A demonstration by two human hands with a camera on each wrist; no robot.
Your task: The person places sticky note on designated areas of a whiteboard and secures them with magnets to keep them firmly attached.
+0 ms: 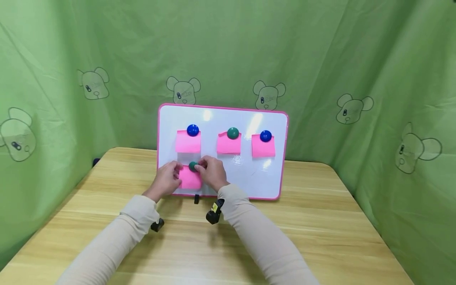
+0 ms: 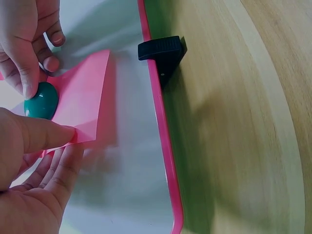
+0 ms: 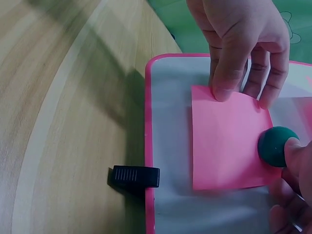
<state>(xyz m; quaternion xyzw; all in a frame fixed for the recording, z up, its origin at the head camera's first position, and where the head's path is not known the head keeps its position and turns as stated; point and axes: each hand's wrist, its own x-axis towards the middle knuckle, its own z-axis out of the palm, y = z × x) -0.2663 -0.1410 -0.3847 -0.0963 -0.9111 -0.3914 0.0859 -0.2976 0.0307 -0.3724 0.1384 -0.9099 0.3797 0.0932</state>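
A pink sticky note (image 1: 190,179) lies against the lower left of a pink-framed whiteboard (image 1: 246,174). My left hand (image 1: 166,179) pinches the note's left edge between thumb and fingers, plain in the left wrist view. At the note's top, my right hand (image 1: 213,172) holds a round green magnet (image 3: 277,146), its thumb on the dome. The magnet overlaps the note's top edge; whether it touches the board cannot be told. In the left wrist view the note's lower edge stands a little off the board.
Above hang three more pink notes, under a blue magnet (image 1: 193,130), a green magnet (image 1: 233,133) and another blue magnet (image 1: 265,136). A black foot (image 1: 196,199) clips the board's lower edge on the wooden table (image 1: 320,221). Green curtain (image 1: 228,47) surrounds it.
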